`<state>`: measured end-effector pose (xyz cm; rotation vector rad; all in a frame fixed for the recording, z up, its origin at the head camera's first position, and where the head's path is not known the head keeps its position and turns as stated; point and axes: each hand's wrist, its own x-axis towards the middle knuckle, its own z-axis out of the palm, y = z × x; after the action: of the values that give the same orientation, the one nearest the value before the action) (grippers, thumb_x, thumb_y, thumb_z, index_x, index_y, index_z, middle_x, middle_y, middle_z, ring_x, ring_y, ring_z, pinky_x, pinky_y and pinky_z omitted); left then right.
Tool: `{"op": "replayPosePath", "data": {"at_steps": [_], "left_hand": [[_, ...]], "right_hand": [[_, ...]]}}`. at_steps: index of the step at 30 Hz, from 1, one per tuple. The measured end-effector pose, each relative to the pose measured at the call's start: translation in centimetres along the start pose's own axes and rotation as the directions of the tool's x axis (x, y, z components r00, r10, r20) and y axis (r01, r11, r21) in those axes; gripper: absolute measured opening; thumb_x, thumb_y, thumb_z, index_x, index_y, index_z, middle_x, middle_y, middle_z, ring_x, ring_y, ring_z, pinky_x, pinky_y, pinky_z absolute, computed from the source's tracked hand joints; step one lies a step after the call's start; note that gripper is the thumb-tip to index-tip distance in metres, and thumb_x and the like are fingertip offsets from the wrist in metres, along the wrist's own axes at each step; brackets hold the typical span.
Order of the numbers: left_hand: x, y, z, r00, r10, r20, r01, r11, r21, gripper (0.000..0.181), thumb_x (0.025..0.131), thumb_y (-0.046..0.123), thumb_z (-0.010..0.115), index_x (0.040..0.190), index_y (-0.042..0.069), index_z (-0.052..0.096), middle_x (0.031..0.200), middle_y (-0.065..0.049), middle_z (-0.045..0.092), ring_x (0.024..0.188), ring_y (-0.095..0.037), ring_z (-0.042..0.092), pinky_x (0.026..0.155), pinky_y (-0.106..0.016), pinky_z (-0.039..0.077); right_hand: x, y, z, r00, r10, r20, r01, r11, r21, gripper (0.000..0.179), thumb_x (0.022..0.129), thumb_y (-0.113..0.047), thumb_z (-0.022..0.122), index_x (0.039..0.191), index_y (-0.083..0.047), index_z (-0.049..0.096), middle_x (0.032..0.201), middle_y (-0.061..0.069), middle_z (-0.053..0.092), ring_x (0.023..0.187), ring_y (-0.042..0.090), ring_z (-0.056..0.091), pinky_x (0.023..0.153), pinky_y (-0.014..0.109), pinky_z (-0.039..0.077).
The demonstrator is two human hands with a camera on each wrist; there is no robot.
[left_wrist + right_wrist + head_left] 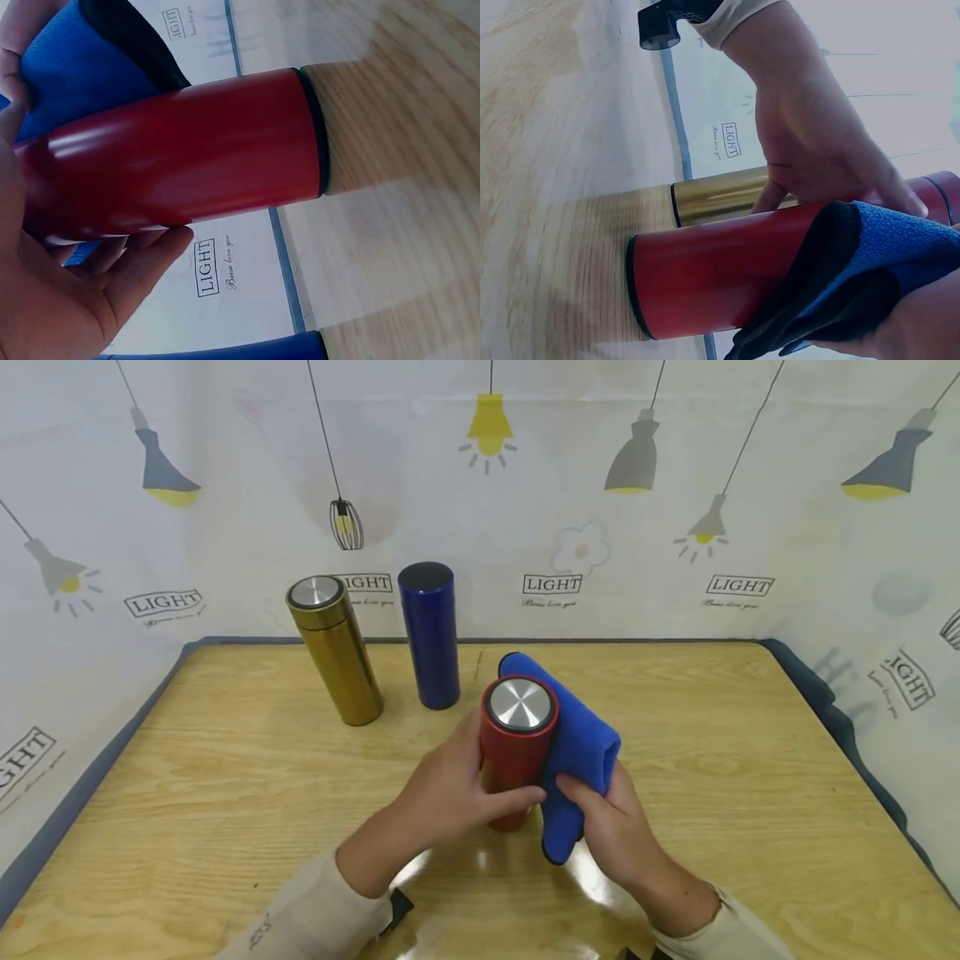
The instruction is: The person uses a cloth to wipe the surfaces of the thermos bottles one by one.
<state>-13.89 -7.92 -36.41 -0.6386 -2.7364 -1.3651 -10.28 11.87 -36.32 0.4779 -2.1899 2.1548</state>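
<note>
A red vacuum flask (517, 760) with a silver lid stands upright, its black-rimmed base right at the tabletop in both wrist views. My left hand (442, 789) grips it from the left, the thumb across its front and the fingers behind. On the other side, my right hand (618, 827) holds a folded blue cloth (581, 727) with dark edging, thumb on top. The cloth (907, 244) lies along the flask's right side and touches it. In the right wrist view, the cloth hides part of the red flask (712, 270).
A gold flask (341, 660) with a silver lid and a dark blue flask (431, 635) stand behind and left of the hands on the wooden table (187, 793). A white sheet printed with lamps (420, 460) hangs behind the table's far edge.
</note>
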Motion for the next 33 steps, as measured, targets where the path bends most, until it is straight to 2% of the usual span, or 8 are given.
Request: {"op": "replayPosePath", "data": {"at_steps": [3,6,9,13,21,26,30,33], "left_hand": [[0.2,0.0,0.3,0.999,-0.001,-0.036,0.002,1.0,0.021,0.108,0.071,0.056,0.086,0.154,0.042,0.018,0.142,0.012,0.049,0.126,-0.012,0.057,0.102,-0.043,0.051],[0.3,0.0,0.4,0.998,-0.008,-0.057,0.01,1.0,0.03,0.107,0.07,0.052,0.088,0.154,0.039,0.022,0.139,0.009,0.048,0.124,-0.014,0.058,0.101,-0.043,0.051],[0.3,0.1,0.3,0.998,-0.001,-0.057,0.002,1.0,0.012,0.107,0.07,0.047,0.09,0.154,0.039,0.023,0.139,0.006,0.047,0.125,-0.016,0.057,0.101,-0.044,0.051],[0.2,0.1,-0.1,0.999,0.013,-0.04,-0.015,0.999,-0.043,0.112,0.07,0.04,0.092,0.155,0.037,0.019,0.145,0.004,0.046,0.132,-0.015,0.052,0.107,-0.045,0.047],[0.1,-0.3,-0.9,0.993,-0.119,0.011,0.12,0.979,-0.163,0.098,0.068,0.032,0.094,0.144,0.025,0.033,0.127,0.0,0.058,0.109,-0.021,0.062,0.087,-0.04,0.058],[0.1,-0.5,-1.5,0.989,-0.144,0.036,0.148,0.968,-0.202,0.088,0.069,0.031,0.093,0.139,0.025,0.04,0.13,0.001,0.06,0.12,-0.022,0.062,0.095,-0.043,0.057],[-0.1,-0.6,-1.8,0.992,-0.118,0.048,0.124,0.975,-0.183,0.086,0.074,0.033,0.09,0.144,0.026,0.04,0.137,0.003,0.059,0.128,-0.019,0.058,0.099,-0.045,0.055],[-0.2,-0.6,-1.7,0.995,-0.082,0.058,0.092,0.978,-0.189,0.092,0.079,0.029,0.087,0.152,0.03,0.031,0.142,0.003,0.055,0.13,-0.02,0.057,0.098,-0.045,0.055]], "right_hand": [[0.0,-0.1,-0.2,1.0,0.011,-0.009,-0.011,1.0,-0.002,0.047,0.097,0.004,0.047,0.143,0.005,0.043,0.121,0.002,0.063,0.108,0.01,0.064,0.092,0.026,0.054],[-0.1,0.0,-0.1,0.999,0.043,-0.023,-0.043,0.999,-0.008,0.047,0.096,0.004,0.047,0.142,0.005,0.044,0.124,0.012,0.063,0.109,0.01,0.064,0.092,0.026,0.054],[0.0,0.1,-0.1,0.995,0.092,-0.025,-0.092,0.996,-0.015,0.049,0.095,0.004,0.046,0.144,0.003,0.043,0.129,0.021,0.059,0.11,0.009,0.063,0.093,0.027,0.053],[0.2,0.4,0.2,0.986,0.165,-0.011,-0.165,0.986,-0.01,0.054,0.093,0.006,0.045,0.147,0.001,0.04,0.132,0.024,0.057,0.11,0.012,0.061,0.093,0.029,0.052],[0.2,0.6,0.6,0.968,0.249,-0.028,-0.25,0.968,-0.023,0.06,0.09,0.006,0.046,0.149,0.0,0.037,0.138,0.023,0.055,0.12,0.029,0.056,0.099,0.04,0.048],[0.0,0.4,0.5,0.969,0.242,-0.038,-0.243,0.97,-0.017,0.06,0.092,0.003,0.048,0.15,-0.002,0.034,0.142,0.022,0.052,0.124,0.032,0.054,0.101,0.042,0.047],[-0.2,0.1,0.5,0.982,0.18,-0.063,-0.181,0.984,-0.004,0.056,0.093,0.003,0.049,0.148,0.001,0.038,0.137,0.023,0.054,0.118,0.018,0.058,0.097,0.03,0.05],[-0.2,0.0,0.5,0.988,0.14,-0.06,-0.14,0.99,0.005,0.055,0.093,0.003,0.048,0.147,0.002,0.039,0.136,0.024,0.054,0.115,0.009,0.059,0.095,0.024,0.051]]}}
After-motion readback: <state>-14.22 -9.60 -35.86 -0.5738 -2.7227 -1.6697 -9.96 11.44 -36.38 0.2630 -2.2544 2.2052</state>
